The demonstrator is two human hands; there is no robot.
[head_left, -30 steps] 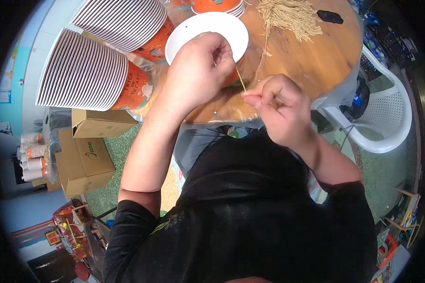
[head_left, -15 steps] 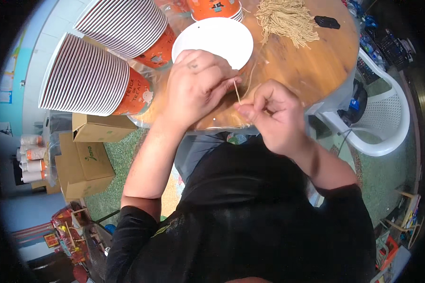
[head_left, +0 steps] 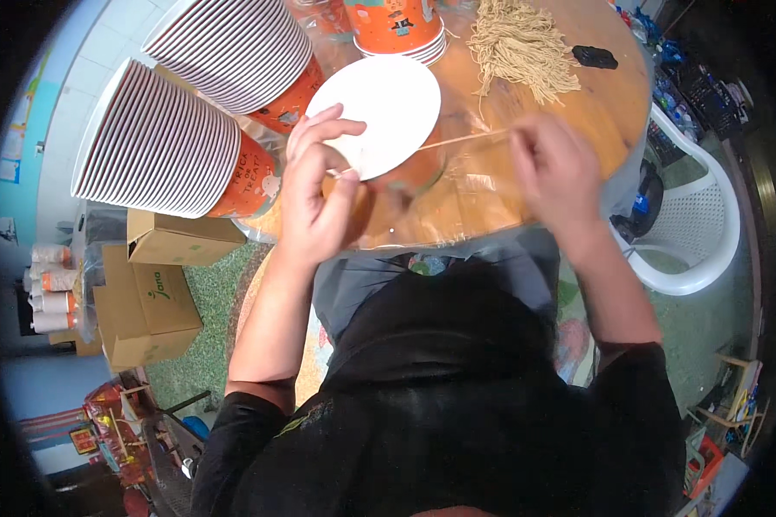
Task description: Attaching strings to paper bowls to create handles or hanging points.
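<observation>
A length of tan string (head_left: pixel 466 138) runs taut from the white round face (head_left: pixel 392 103) of an orange paper bucket to my right hand (head_left: pixel 557 168). That hand is blurred by motion but closed on the string. My left hand (head_left: pixel 319 181) is at the bucket's left edge, with thumb and forefinger pinched on the string near the rim and the other fingers raised over the white face. The bucket is tilted. Its orange side (head_left: pixel 416 177) shows dimly below the face, and I cannot tell whether the white is its base or its inside.
Two leaning stacks of orange buckets with white rims (head_left: pixel 159 142) stand at left, with more orange buckets (head_left: pixel 394 26) behind. A bundle of tan strings (head_left: pixel 522 52) and a black object (head_left: pixel 595 58) lie at the far right of the wooden table (head_left: pixel 483 194). Cardboard boxes (head_left: pixel 151 302) and a white chair (head_left: pixel 698 215) flank it.
My right hand has moved right and up, drawing the string out long. My left hand has shifted left and lower, its fingers lifting. The bucket's white face has moved left and tilted.
</observation>
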